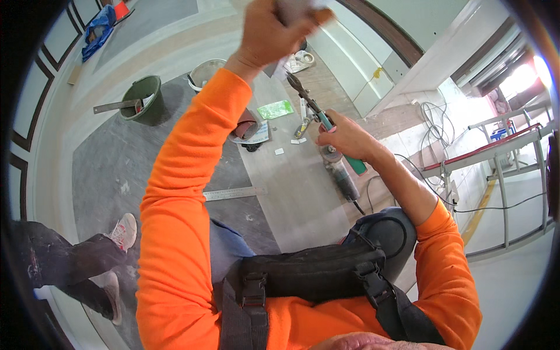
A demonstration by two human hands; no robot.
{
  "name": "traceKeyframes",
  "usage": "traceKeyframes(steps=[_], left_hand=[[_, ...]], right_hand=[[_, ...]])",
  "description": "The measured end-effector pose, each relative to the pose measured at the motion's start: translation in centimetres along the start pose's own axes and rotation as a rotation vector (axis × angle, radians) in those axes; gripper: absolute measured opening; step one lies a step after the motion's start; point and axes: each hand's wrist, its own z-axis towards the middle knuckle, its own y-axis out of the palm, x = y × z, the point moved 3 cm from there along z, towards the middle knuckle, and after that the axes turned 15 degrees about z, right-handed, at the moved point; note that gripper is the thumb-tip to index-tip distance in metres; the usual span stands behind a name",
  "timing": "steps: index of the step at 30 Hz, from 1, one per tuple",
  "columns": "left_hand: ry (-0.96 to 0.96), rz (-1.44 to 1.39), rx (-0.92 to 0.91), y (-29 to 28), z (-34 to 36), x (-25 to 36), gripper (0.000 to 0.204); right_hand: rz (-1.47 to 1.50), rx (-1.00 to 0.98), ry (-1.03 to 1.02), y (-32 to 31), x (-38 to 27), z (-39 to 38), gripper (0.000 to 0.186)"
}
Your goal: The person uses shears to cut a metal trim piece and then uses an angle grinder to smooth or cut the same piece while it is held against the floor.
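Watching my right fingers [324, 139] grip pincers [315, 108], left fingers [301, 28] clasping a blurred grey piece [294, 9], open floor [300, 210] beyond ruler [233, 193] edge.

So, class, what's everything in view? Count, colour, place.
pliers: 1, dark and green, centre
power tool: 1, grey, floor
ruler: 1, silver, floor
buckets: 2, green and white, left
packet: 1, green, floor
metal frame: 1, grey, right
cables: several, grey, right
bundle: 1, blue, top left
another person's legs: 2, dark, left
waist bag: 1, black, bottom
sleeves: 2, orange, both sides
left hand: 1, bare, around blurred object
right hand: 1, bare, around pliers
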Motion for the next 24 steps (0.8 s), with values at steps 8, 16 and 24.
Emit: traceKeyframes(steps=[8,16,24], left_hand=[[-0.509,-0.492,0.275,-9.3,2.6,-9.6,0.058],[-0.805,-0.44,0.787,-10.8,-0.5,-11.5,0.073],[-0.793,-0.423,0.702,-10.7,1.1,-10.6,0.049]], right_hand=[[0.413,-0.104,0.039,0.7,2.1,0.2,0.048],[0.438,-0.113,-0.081,1.1,1.1,-0.4,0.048],[0.154,-0.026,-0.089,0.2,0.0,-0.9,0.039]])
